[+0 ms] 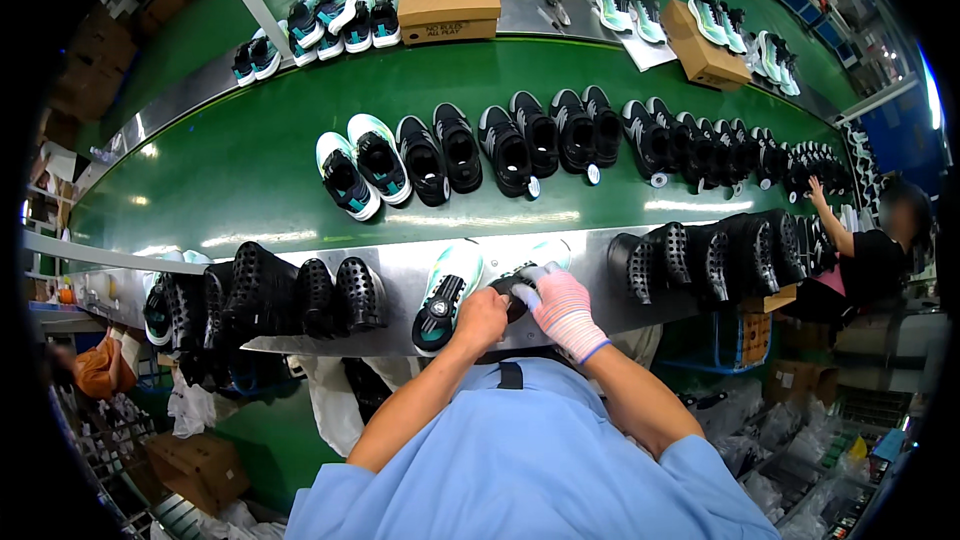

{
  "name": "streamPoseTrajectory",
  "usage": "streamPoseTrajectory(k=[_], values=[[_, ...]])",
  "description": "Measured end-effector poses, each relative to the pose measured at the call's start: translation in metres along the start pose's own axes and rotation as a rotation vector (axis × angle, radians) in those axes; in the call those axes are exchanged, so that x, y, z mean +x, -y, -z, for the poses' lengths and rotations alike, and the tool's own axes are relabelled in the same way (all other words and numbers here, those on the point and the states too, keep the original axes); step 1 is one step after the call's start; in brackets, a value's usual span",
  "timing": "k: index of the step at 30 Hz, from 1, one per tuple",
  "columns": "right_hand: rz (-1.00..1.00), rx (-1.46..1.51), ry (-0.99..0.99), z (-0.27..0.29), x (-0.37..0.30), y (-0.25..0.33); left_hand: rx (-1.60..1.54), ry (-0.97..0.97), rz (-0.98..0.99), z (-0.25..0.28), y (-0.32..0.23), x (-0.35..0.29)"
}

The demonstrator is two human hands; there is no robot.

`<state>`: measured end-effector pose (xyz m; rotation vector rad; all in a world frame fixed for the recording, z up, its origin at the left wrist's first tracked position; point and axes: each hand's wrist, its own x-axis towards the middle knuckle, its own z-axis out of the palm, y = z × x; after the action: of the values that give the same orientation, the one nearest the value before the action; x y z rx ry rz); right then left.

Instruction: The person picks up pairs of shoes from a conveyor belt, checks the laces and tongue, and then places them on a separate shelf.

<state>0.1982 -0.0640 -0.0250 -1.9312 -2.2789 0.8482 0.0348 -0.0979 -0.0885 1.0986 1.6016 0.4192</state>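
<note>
Shoe (520,285) lies on the steel table (400,275) edge, clamped between both hands: left hand (480,320) bare, right hand (562,308) gloved. Second shoe (443,298) touches the left hand. Risk, as judged: an elbow nudge tips this neighbour off the edge (belt (250,170) beyond holds more pairs).

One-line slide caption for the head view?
Both hands, left hand bare, right hand gloved, on a shoe beside a green conveyor.
</note>
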Motion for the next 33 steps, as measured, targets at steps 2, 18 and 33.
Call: streamPoseTrajectory(k=[2,18,33], values=[[0.089,0.02,-0.006,-0.023,0.002,-0.014,-0.021,0.016,0.005,0.002,-0.011,-0.005],[-0.041,0.257,-0.11,-0.051,-0.003,-0.02,-0.084,-0.004,-0.012,-0.001,-0.007,-0.005],[-0.119,0.367,-0.35,-0.085,-0.003,-0.02,-0.103,0.001,-0.022,-0.005,0.0,-0.003]])
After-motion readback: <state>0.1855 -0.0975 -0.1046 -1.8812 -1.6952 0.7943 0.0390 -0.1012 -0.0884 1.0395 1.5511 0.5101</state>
